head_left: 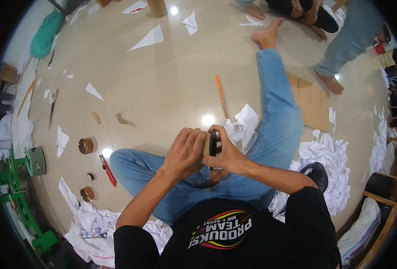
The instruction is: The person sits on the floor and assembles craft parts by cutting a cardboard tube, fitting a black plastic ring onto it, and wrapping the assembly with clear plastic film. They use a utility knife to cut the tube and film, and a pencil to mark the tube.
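Left hand (184, 150) curls around one brown cylindrical piece (206, 148) above the lap; right hand (230, 154) pinches one black disc (213, 142) at its right end. Floor, left: two brown rings (89, 145), one smaller ring (90, 176), one red utility knife (108, 172). Far side: one orange stick (221, 94).

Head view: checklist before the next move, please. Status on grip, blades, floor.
1. Left hand on the round black-and-brown piece: ok.
2. Right hand on the same piece: ok.
3. Red cutter on the floor, apart from both hands: ok.
4. Cutter blade fully retracted: cannot tell, too small.
5. Scissors out of the hands: ok, on the floor.
6. Floor free of white scraps: not ok, several lie about.
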{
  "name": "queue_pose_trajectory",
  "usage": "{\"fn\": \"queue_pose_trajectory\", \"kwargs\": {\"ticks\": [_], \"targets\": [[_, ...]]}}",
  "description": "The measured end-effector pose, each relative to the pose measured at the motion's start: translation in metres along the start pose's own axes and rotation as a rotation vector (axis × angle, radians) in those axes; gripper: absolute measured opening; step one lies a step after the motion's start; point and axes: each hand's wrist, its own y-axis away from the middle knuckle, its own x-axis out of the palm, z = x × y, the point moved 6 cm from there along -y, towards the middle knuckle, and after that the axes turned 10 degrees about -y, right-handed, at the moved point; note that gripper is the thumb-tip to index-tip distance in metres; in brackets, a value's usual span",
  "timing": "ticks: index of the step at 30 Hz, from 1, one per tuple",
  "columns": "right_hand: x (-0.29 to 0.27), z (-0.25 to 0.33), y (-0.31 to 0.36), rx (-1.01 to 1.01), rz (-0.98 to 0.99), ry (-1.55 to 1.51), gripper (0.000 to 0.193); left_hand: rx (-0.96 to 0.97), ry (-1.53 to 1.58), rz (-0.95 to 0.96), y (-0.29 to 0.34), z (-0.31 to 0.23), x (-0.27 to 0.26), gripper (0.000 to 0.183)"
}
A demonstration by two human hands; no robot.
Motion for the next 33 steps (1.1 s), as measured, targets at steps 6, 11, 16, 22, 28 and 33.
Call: {"fn": "queue_pose_trajectory", "kwargs": {"ticks": [6,11,16,22,28,33], "targets": [[-0.014,0.014,0.005,-0.339,-0.025,0.362,0.101,-0.292,0.231,-0.172,0.008,0.007,-0.018,0.068],[-0.016,0.016,0.007,-0.412,-0.104,0.459,0.096,-0.831,0.944,-0.250,0.057,0.006,0.022,0.051],[-0.002,0.029,0.037,-0.440,0.038,0.439,0.102,-0.843,1.070,-0.060,0.069,-0.010,0.000,0.038],[0.033,0.055,0.067,-0.510,0.331,0.499,0.103,-0.651,0.999,-0.052,0.078,-0.046,-0.062,0.046],[0.048,0.069,0.086,-0.576,0.463,0.423,0.103,-0.522,1.158,-0.247,0.082,-0.074,-0.099,0.035],[0.038,0.061,0.095,-0.561,0.470,0.382,0.105,-0.516,1.117,-0.255,0.091,-0.083,-0.099,0.039]]}}
